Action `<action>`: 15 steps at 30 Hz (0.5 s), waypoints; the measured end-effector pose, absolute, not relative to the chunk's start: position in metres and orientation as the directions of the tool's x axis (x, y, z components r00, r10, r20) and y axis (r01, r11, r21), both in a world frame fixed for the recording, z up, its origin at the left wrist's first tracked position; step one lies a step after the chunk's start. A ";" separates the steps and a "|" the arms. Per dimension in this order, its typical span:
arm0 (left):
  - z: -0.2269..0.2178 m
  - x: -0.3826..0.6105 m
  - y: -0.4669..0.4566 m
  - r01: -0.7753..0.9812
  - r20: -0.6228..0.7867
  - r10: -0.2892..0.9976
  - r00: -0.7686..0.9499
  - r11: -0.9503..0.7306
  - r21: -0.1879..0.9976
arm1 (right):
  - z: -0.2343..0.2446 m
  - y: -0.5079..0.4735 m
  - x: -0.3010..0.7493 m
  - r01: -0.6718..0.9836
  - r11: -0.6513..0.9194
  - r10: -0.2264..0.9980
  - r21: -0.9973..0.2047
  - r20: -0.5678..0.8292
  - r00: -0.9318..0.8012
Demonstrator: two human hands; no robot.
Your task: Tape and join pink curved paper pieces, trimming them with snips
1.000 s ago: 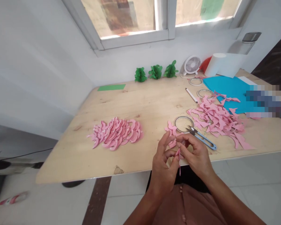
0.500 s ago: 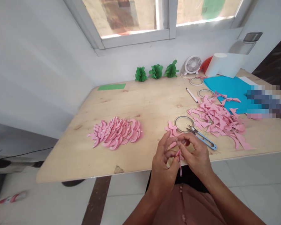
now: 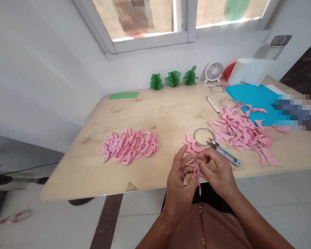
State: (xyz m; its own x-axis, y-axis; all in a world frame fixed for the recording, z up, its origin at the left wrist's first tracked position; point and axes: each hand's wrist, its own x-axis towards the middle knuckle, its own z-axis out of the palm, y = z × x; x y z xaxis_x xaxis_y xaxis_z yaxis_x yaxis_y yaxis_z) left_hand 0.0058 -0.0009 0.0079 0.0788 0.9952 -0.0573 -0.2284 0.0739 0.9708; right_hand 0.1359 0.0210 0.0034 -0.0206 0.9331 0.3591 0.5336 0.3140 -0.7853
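Little has shifted in the last second: both hands have stayed at the near edge and only the fingers have crept along the pink piece.

The table (image 3: 158, 114) carries sorted stock. The blue sheet (image 3: 251, 97) lies far right. The heap of pink offcuts (image 3: 241, 131) spills off the sheet's near edge. The pile of pink crescents (image 3: 129, 147) sits well apart to the left, probably so that cut shapes and waste do not mix.

The left hand (image 3: 180, 183) and right hand (image 3: 217, 173) meet just off the table edge, above the lap. Each grip is closed on the pink piece (image 3: 198, 176), which hangs downward between them. The right thumb and forefinger pinch its top. The left thumb and curled fingers press it from the side, with the index finger lifted clear.

The snips (image 3: 224, 152) lie just beside the right hand, within easy reach, and their tips touch the metal ring (image 3: 203, 136).

The pink piece shows edge-on, so its outline cannot be told. The fingers hide where exactly they meet it. A pixelated block covers whatever lies at the right end of the blue sheet.
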 end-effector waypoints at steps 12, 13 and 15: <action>0.007 0.005 -0.002 -0.236 -0.049 0.993 0.109 0.074 0.969 | 0.004 0.017 0.137 0.486 0.244 0.954 -0.839 0.298 0.035; 0.007 0.005 -0.001 -0.234 -0.047 0.993 0.110 0.072 0.970 | 0.004 0.018 0.137 0.489 0.245 0.954 -0.838 0.299 0.035; 0.007 0.004 -0.001 -0.227 -0.045 0.993 0.109 0.069 0.971 | 0.003 0.018 0.137 0.496 0.257 0.950 -0.829 0.312 0.031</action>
